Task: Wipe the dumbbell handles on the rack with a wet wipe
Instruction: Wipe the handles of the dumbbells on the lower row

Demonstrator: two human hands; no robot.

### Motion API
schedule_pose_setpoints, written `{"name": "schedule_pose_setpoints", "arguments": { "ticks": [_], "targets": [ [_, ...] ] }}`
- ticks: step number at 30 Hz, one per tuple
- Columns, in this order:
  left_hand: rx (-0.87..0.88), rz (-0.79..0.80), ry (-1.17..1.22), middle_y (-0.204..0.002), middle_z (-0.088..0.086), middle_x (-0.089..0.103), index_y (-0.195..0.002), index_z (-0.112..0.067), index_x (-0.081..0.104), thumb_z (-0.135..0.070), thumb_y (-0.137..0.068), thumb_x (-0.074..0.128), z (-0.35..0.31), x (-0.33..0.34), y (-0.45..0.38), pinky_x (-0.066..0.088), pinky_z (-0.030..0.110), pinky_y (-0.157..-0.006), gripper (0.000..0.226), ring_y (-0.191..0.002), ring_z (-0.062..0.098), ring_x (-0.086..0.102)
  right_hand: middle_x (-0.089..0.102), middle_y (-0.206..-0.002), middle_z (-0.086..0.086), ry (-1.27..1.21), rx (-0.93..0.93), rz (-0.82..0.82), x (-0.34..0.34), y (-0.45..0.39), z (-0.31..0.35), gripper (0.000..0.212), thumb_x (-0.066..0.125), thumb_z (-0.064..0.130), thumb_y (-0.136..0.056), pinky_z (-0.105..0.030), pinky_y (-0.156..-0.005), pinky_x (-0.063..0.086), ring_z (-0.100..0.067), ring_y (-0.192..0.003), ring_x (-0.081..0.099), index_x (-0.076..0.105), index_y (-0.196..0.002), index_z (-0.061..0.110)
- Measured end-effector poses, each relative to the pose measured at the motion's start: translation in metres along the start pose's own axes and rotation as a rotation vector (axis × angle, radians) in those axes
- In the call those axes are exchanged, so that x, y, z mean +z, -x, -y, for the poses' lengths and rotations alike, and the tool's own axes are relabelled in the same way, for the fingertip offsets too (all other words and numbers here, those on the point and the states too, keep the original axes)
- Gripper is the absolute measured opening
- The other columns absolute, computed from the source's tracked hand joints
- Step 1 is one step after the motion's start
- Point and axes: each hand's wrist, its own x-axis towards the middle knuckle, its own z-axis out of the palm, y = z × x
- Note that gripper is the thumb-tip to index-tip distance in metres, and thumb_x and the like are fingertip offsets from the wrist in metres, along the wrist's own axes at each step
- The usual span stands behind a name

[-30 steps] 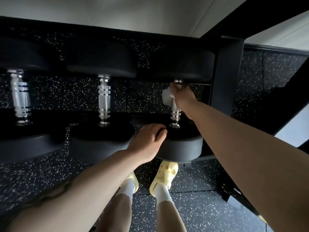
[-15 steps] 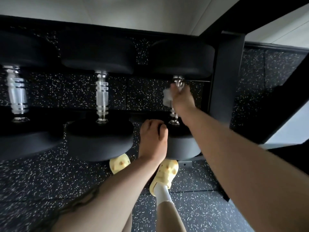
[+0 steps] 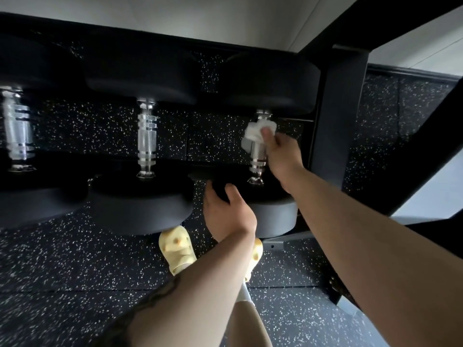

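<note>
Three black dumbbells with silver knurled handles lie side by side on the rack. My right hand [image 3: 280,154] presses a crumpled white wet wipe [image 3: 258,132] around the upper part of the rightmost dumbbell's handle [image 3: 258,159]. My left hand [image 3: 228,211] rests on the near black head [image 3: 273,216] of that same dumbbell, fingers curled over its rim. The middle dumbbell's handle [image 3: 147,136] and the left dumbbell's handle [image 3: 17,134] stand bare, and no hand touches them.
A black rack upright [image 3: 338,113] stands just right of my right hand, with a diagonal brace [image 3: 421,151] beyond it. Speckled black rubber floor [image 3: 75,271] lies below. My feet in yellow clogs [image 3: 178,249] stand under the dumbbell heads.
The wipe has slid up the right handle toward the far head, baring the handle's lower part. My left hand shifted a little on the near head. The view tilted slightly.
</note>
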Motion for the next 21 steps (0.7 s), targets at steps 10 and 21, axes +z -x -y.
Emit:
{"name": "schedule_pose_setpoints", "arguments": {
  "ticks": [10, 21],
  "targets": [
    [0.020, -0.019, -0.029, -0.117, -0.002, 0.063, -0.122, -0.028, 0.055, -0.054, -0.073, 0.025, 0.002, 0.000, -0.001, 0.048, 0.042, -0.089, 0.063, -0.104, 0.025, 0.058, 0.063, -0.095, -0.002, -0.067, 0.012, -0.113, 0.009, -0.015, 0.025, 0.034, 0.050, 0.045, -0.094, -0.028, -0.071, 0.044, -0.017, -0.085, 0.058, 0.061, -0.100, 0.013],
    [0.014, -0.024, -0.042, -0.121, 0.000, 0.062, -0.123, -0.025, 0.055, -0.057, -0.067, 0.023, 0.003, -0.001, -0.002, 0.046, 0.043, -0.093, 0.072, -0.109, 0.027, 0.057, 0.046, -0.140, -0.017, -0.507, 0.306, 0.002, 0.000, -0.011, 0.048, 0.040, 0.032, 0.018, -0.101, -0.038, -0.099, 0.041, -0.030, -0.121, 0.052, 0.042, -0.137, 0.002]
  ]
}}
